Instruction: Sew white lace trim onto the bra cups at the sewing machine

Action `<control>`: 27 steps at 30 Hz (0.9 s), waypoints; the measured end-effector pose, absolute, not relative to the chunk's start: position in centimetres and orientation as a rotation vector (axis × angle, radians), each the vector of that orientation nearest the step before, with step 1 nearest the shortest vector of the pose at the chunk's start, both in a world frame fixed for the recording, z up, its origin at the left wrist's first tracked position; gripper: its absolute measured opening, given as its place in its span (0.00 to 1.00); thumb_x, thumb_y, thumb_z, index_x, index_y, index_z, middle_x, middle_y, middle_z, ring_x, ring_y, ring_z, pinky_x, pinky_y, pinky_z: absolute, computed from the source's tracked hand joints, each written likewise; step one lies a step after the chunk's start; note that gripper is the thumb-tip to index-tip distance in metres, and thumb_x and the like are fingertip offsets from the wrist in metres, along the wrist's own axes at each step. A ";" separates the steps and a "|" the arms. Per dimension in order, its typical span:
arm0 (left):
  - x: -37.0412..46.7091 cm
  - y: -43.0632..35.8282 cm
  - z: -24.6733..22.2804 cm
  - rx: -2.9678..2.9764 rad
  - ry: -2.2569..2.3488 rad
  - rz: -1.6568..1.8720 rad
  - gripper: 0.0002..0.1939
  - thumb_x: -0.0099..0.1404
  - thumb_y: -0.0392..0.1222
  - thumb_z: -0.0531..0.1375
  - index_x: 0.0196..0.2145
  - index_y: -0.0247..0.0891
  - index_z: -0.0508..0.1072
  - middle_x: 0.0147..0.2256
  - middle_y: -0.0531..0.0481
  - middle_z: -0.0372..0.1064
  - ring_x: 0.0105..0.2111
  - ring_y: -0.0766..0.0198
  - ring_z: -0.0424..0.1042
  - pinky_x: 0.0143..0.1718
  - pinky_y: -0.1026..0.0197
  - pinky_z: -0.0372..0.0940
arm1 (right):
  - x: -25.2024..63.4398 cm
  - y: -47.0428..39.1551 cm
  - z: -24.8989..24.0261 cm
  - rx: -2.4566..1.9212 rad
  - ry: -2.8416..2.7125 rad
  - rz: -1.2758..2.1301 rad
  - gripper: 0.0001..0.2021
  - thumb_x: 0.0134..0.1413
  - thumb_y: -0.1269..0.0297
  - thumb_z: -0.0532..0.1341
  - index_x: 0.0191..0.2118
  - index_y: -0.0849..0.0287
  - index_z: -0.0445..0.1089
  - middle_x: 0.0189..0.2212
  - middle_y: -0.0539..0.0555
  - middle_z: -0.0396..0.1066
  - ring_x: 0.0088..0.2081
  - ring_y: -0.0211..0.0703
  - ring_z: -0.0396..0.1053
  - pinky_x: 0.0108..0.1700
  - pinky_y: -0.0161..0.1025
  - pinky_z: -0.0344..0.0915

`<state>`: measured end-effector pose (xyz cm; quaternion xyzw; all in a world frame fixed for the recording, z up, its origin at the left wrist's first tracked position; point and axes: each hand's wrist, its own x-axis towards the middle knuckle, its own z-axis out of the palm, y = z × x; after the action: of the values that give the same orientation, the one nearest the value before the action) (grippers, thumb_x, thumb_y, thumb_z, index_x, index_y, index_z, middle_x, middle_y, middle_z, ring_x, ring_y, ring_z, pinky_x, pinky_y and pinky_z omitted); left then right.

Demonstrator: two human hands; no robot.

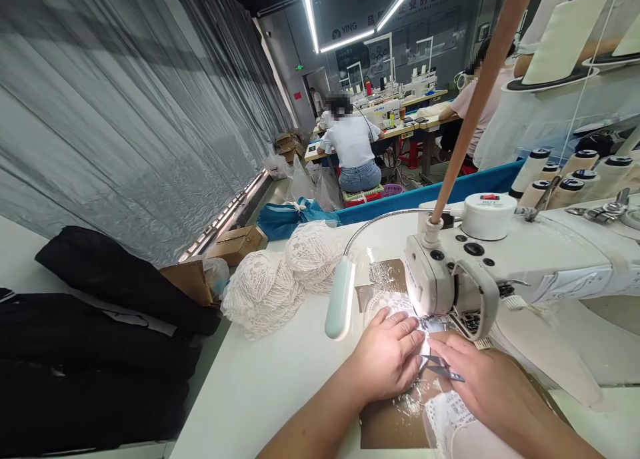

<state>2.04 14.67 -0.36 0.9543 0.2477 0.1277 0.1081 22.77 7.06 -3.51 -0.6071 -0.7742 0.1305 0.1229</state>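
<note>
In the head view, my left hand (387, 353) rests palm down on white lace fabric (395, 303) beside the sewing machine's needle area, its fingers laid over the cloth. The thumb is hidden. A pair of dark thread snips (443, 369) is in my right hand (473, 369), with the blades pointing left towards the left fingertips. Over both hands stands the white sewing machine head (433, 272); it partly covers the stitching spot. More white lace (447, 412) with smooth pale cloth lies below my right hand, on a brown taped sheet (385, 425).
Bundles of white lace trim (265, 285) lie left on the white table (240, 392). A lamp (341, 299) on a bent neck hangs near my left hand. Thread cones (565, 192) stand behind the machine. Dark cloth (100, 352) is far left; a seated person (350, 142) works ahead.
</note>
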 end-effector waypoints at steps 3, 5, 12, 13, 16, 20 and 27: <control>2.1 14.6 -0.3 2.787 0.744 0.379 0.20 0.69 0.46 0.49 0.55 0.40 0.67 0.55 0.45 0.69 0.56 0.53 0.64 0.61 0.44 0.51 | 22.7 7.1 -3.4 -1.775 -2.236 0.395 0.27 0.49 0.73 0.52 0.55 0.48 0.67 0.42 0.54 0.75 0.43 0.45 0.73 0.43 0.39 0.68; 2.1 14.6 -0.2 2.772 0.774 0.381 0.20 0.69 0.46 0.49 0.55 0.40 0.67 0.54 0.45 0.69 0.56 0.53 0.65 0.61 0.44 0.52 | 22.6 7.0 -3.4 -1.782 -2.217 0.405 0.27 0.49 0.73 0.52 0.56 0.48 0.67 0.42 0.54 0.75 0.42 0.45 0.74 0.42 0.39 0.68; 2.2 14.7 -0.2 2.719 0.860 0.373 0.21 0.69 0.46 0.49 0.57 0.41 0.65 0.56 0.42 0.66 0.58 0.51 0.62 0.61 0.40 0.51 | 22.6 7.1 -3.1 -1.778 -2.174 0.477 0.29 0.48 0.72 0.52 0.57 0.45 0.64 0.42 0.54 0.75 0.42 0.47 0.73 0.41 0.40 0.68; 2.2 14.7 -0.2 2.721 0.875 0.369 0.22 0.69 0.46 0.49 0.58 0.41 0.65 0.57 0.42 0.66 0.59 0.51 0.61 0.61 0.40 0.51 | 22.6 7.1 -3.0 -1.775 -2.168 0.492 0.28 0.49 0.72 0.51 0.57 0.45 0.63 0.41 0.53 0.75 0.42 0.47 0.73 0.41 0.40 0.67; 2.0 14.7 -0.3 2.737 0.912 0.350 0.23 0.69 0.47 0.49 0.59 0.42 0.62 0.59 0.43 0.63 0.60 0.50 0.59 0.62 0.40 0.51 | 22.6 7.1 -2.6 -1.757 -2.155 0.538 0.24 0.54 0.68 0.51 0.56 0.45 0.63 0.38 0.52 0.75 0.38 0.46 0.73 0.40 0.39 0.67; 1.8 14.5 -0.4 2.734 0.936 0.365 0.24 0.68 0.49 0.49 0.59 0.42 0.61 0.59 0.44 0.62 0.60 0.50 0.58 0.61 0.42 0.52 | 23.0 7.2 -1.5 -1.780 -2.076 0.720 0.14 0.61 0.56 0.48 0.44 0.50 0.68 0.31 0.51 0.73 0.32 0.44 0.70 0.34 0.37 0.64; 1.0 14.5 -0.6 2.725 0.983 0.372 0.24 0.68 0.49 0.50 0.60 0.45 0.62 0.62 0.45 0.59 0.61 0.47 0.57 0.61 0.40 0.53 | 25.4 5.8 1.5 -1.925 -2.057 0.698 0.09 0.49 0.55 0.60 0.30 0.55 0.64 0.26 0.47 0.69 0.29 0.40 0.64 0.29 0.34 0.53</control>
<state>1.02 14.48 -0.61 0.9273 0.3345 0.1265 0.1104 25.44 5.84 1.53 -0.6585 -0.7037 0.2386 0.1193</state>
